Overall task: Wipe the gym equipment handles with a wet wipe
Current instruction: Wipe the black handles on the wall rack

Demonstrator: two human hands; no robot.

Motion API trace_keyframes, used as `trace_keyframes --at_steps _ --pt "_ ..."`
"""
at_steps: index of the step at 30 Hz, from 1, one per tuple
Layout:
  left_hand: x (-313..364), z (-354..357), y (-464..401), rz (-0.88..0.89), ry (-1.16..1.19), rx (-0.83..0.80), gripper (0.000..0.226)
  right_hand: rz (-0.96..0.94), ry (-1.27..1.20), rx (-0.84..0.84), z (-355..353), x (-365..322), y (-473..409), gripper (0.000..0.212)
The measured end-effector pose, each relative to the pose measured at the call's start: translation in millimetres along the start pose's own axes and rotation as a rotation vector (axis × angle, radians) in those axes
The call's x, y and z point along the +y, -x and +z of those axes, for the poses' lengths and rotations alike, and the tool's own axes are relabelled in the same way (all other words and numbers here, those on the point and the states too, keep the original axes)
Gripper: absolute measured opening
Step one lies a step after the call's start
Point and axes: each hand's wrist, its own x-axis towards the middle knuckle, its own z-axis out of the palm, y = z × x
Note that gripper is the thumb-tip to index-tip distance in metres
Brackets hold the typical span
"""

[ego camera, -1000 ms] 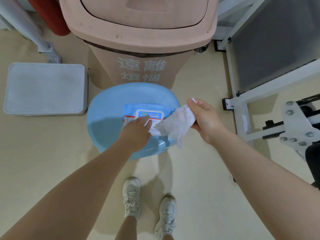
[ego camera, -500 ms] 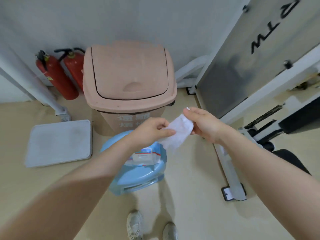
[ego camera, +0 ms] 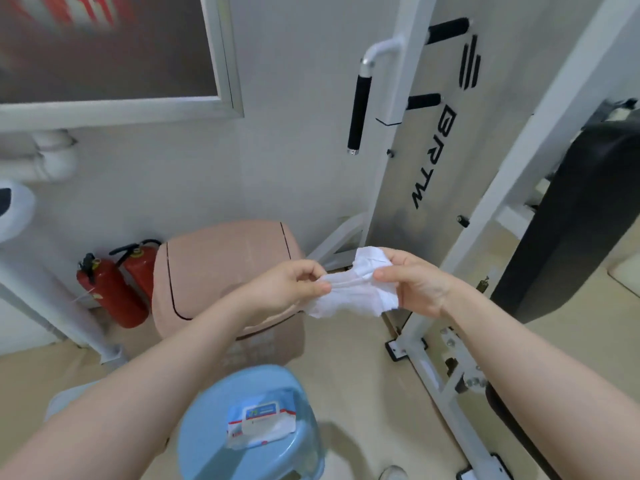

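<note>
A crumpled white wet wipe (ego camera: pixel 356 289) is stretched between both hands at chest height. My left hand (ego camera: pixel 292 289) pinches its left end and my right hand (ego camera: pixel 415 282) grips its right end. The wipe pack (ego camera: pixel 263 424) lies below on a blue plastic stool (ego camera: pixel 207 441). Up on the white gym machine frame (ego camera: pixel 391 109), a black foam handle (ego camera: pixel 358 112) hangs vertically from a bent bar. Two shorter black grips (ego camera: pixel 446 29) (ego camera: pixel 424 101) stick out beside the upright.
A pink swing-lid bin (ego camera: pixel 221 278) stands against the wall, with two red fire extinguishers (ego camera: pixel 110 292) to its left. A black padded bench (ego camera: pixel 568 220) and white machine rails (ego camera: pixel 446 368) fill the right side. White pipes (ego camera: pixel 45 161) run along the left wall.
My view has tilted up from the floor to the wall and machine. Both hands lifted the wipe away from the pack and stool, and now pull it apart between them.
</note>
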Motion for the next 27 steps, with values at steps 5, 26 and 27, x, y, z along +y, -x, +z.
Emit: trace_keyframes --at_steps 5,26,27 --pt "28.0 31.4 -55.4 -0.066 0.042 0.145 0.012 -0.042 0.107 0.227 -71.3 -25.4 13.0 0.007" --pt "107.1 69.4 -205.7 -0.017 0.293 0.332 0.012 -0.134 0.424 0.185 -182.2 -81.0 -52.2 0.016" --pt "106.1 62.6 -213.4 -0.01 0.221 0.345 0.014 -0.132 0.366 0.214 -188.1 -83.5 -59.7 0.011"
